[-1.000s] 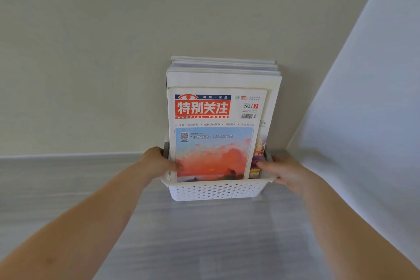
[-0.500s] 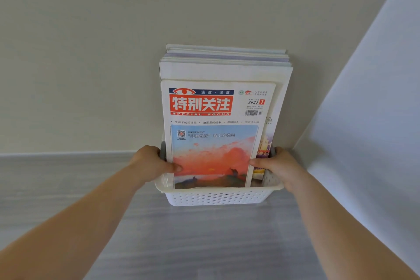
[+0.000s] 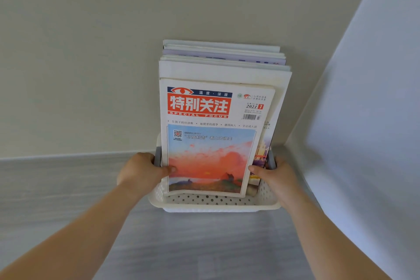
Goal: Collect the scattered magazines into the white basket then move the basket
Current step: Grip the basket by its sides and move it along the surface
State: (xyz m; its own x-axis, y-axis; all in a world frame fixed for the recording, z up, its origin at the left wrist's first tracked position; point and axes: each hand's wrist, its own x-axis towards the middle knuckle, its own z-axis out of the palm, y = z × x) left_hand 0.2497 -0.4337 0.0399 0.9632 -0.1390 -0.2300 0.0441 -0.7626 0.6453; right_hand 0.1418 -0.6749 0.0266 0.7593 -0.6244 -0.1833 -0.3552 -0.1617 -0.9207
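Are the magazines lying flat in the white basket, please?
No, the magazines stand on end in the white basket, rising well above its rim.

A grey, wood-grained floor [image 3: 204,248] lies under the white basket [image 3: 216,206]; whether they touch cannot be told.
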